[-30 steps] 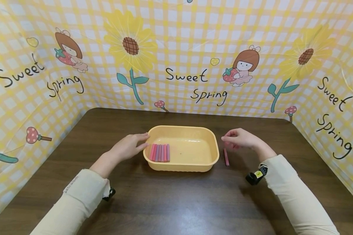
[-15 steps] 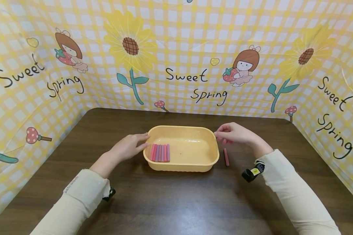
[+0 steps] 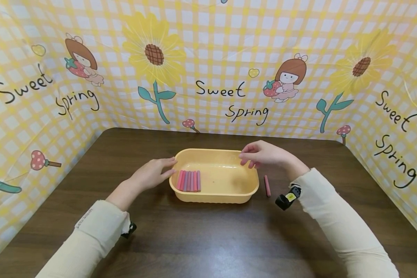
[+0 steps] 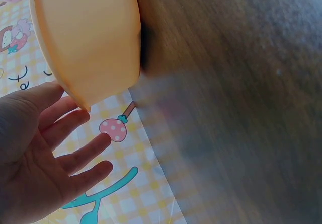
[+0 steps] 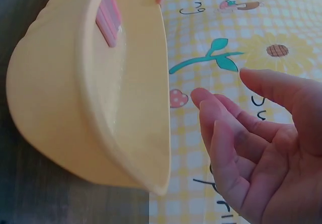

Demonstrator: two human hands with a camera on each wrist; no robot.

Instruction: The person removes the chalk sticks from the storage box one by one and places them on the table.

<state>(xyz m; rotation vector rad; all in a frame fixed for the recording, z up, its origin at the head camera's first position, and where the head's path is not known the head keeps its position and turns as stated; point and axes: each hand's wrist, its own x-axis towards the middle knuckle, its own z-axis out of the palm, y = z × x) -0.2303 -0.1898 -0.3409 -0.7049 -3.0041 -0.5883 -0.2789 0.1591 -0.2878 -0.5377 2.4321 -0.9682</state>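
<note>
A yellow plastic basin (image 3: pixel 213 197) sits on the dark wooden table. My left hand (image 3: pixel 152 172) is at its left end, and its fingertips touch the rim. In the left wrist view the fingers of that left hand (image 4: pixel 45 158) are spread and mostly straight. Inside the basin, a row of several pink and purple sticks (image 3: pixel 189 181) lies side by side at the left. Above the basin's back right corner is my right hand (image 3: pixel 262 153). In the right wrist view the right hand (image 5: pixel 261 143) has loosely bent fingers and nothing between them.
One dark pink stick (image 3: pixel 267 185) lies on the table (image 3: pixel 208 239) just right of the basin. A yellow checked cloth (image 3: pixel 208 50) with flowers and lettering hangs around the back and sides. Black wrist cameras (image 3: pixel 287 197) are strapped at both sleeves.
My right hand has moved left and away from me, from over the loose stick to above the basin's back right corner. My left hand, the basin and the sticks have stayed in place.
</note>
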